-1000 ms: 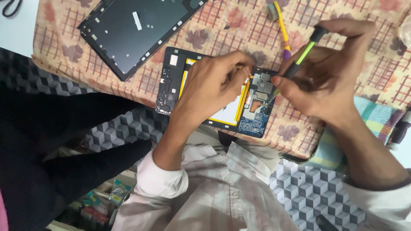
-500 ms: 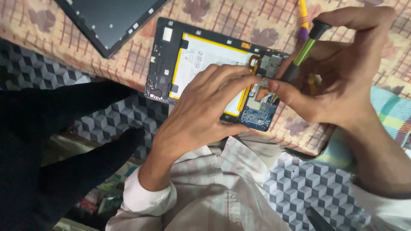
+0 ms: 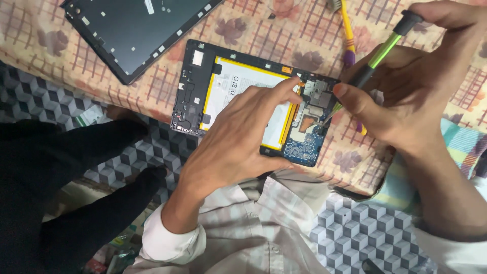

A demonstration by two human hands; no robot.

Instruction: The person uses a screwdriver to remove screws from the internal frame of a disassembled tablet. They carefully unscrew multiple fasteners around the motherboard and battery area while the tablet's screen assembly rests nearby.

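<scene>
The opened tablet [image 3: 243, 96] lies on the flowered cloth [image 3: 304, 30], its long axis running left to right. The left hand [image 3: 238, 142] rests open on its white battery, fingers spread, grasping nothing. To the right, the right hand [image 3: 411, 96] pinches a green screwdriver [image 3: 373, 58], tip slanting down-left onto the circuit board under the left fingertips.
</scene>
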